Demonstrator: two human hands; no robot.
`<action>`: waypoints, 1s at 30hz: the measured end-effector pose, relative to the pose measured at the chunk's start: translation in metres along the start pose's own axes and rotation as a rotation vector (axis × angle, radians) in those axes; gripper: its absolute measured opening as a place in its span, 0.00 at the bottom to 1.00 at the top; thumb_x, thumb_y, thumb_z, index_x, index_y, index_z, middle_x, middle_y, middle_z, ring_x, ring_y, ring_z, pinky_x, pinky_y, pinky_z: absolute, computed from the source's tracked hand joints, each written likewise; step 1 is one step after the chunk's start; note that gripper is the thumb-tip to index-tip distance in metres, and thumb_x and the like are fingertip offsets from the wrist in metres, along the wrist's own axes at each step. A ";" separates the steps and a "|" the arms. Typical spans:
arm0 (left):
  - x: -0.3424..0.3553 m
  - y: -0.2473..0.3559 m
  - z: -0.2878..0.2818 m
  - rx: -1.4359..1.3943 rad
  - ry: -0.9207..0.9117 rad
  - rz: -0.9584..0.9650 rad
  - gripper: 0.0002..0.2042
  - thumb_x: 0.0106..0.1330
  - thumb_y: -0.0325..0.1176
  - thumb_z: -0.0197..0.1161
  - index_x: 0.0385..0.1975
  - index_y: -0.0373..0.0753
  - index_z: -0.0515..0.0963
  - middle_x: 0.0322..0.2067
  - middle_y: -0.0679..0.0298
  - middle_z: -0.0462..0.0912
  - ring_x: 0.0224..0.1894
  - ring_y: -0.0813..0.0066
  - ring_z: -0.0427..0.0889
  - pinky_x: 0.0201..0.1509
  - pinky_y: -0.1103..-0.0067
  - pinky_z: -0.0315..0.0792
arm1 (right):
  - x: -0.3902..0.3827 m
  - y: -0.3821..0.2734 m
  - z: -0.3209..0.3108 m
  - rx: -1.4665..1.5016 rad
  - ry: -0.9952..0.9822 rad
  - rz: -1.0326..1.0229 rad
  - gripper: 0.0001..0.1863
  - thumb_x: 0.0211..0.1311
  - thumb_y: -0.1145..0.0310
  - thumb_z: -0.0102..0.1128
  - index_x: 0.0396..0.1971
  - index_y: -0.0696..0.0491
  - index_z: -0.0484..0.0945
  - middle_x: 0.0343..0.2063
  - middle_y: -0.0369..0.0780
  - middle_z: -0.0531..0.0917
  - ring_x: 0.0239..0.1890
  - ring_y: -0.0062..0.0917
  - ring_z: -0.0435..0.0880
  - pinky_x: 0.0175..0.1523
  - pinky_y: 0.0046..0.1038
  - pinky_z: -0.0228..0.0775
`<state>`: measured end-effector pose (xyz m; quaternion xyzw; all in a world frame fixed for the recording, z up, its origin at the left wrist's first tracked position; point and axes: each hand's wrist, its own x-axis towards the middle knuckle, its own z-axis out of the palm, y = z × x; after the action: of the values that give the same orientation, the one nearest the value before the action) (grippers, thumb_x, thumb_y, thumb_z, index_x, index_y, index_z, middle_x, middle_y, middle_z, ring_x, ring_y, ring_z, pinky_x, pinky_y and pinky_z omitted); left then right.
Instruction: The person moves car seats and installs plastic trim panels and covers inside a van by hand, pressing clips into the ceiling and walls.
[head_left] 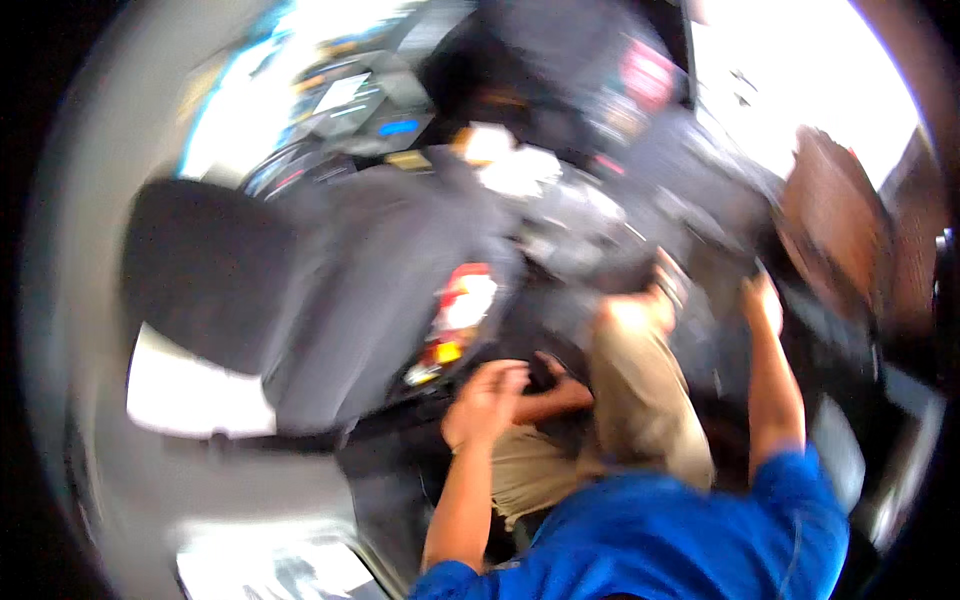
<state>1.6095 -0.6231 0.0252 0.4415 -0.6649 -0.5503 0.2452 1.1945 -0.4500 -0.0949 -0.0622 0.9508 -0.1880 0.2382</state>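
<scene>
Motion blurs the whole picture, which appears to be a vehicle's interior. My left hand (485, 402) is raised over my left leg, near the back of a grey front seat (365, 290). Its fingers look bent, but their grip is smeared. Red, white and yellow packets (460, 310) sit at that seat's back, just beyond the hand. My right hand (762, 303) reaches forward and down on the right, to the right of my khaki trouser leg (640, 370). Its fingers are too blurred to show a hold.
A dark headrest (208, 272) tops the front seat. Ahead are a cluttered dashboard (350, 105) and pale, shiny plastic-like items (570, 220) between the seats. At right is a brown, panel-like object (832, 215) beside a bright opening. One sandalled foot (668, 280) rests on the dark floor.
</scene>
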 end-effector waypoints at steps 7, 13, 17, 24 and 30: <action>-0.046 0.045 -0.042 0.091 0.017 0.358 0.22 0.63 0.40 0.65 0.54 0.38 0.70 0.46 0.57 0.78 0.38 0.73 0.82 0.43 0.77 0.75 | -0.005 -0.058 -0.075 1.289 -0.293 -0.718 0.26 0.60 0.70 0.54 0.61 0.51 0.66 0.37 0.34 0.77 0.27 0.17 0.73 0.28 0.21 0.66; -0.057 0.092 -0.048 -0.145 0.054 0.580 0.36 0.63 0.36 0.64 0.68 0.41 0.51 0.67 0.57 0.53 0.60 0.65 0.68 0.47 0.77 0.74 | -0.134 -0.158 -0.140 1.428 -0.904 -1.142 0.25 0.65 0.61 0.54 0.60 0.53 0.65 0.49 0.39 0.77 0.49 0.26 0.77 0.47 0.29 0.71; -0.072 0.155 -0.098 -0.355 0.114 0.880 0.53 0.56 0.53 0.68 0.71 0.48 0.34 0.72 0.59 0.38 0.68 0.58 0.56 0.57 0.65 0.68 | -0.239 -0.179 -0.158 1.744 -1.076 -1.052 0.22 0.65 0.61 0.55 0.56 0.54 0.69 0.44 0.40 0.80 0.42 0.24 0.81 0.35 0.23 0.73; -0.100 0.197 -0.130 -0.362 0.130 1.047 0.57 0.49 0.60 0.69 0.71 0.47 0.37 0.71 0.60 0.41 0.70 0.60 0.52 0.61 0.60 0.64 | -0.408 -0.247 -0.188 1.299 -1.220 -1.437 0.15 0.66 0.67 0.55 0.49 0.59 0.70 0.29 0.44 0.84 0.27 0.27 0.85 0.30 0.24 0.77; -0.117 0.220 -0.172 -0.454 0.551 1.076 0.25 0.67 0.42 0.59 0.60 0.38 0.62 0.55 0.59 0.71 0.55 0.63 0.75 0.57 0.66 0.72 | -0.505 -0.277 -0.199 1.157 -1.291 -1.940 0.22 0.67 0.73 0.52 0.58 0.60 0.59 0.37 0.47 0.82 0.36 0.28 0.85 0.41 0.25 0.77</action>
<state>1.7361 -0.6107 0.2997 0.1087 -0.5729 -0.3439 0.7360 1.5511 -0.5348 0.3917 -0.6877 0.0142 -0.5991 0.4099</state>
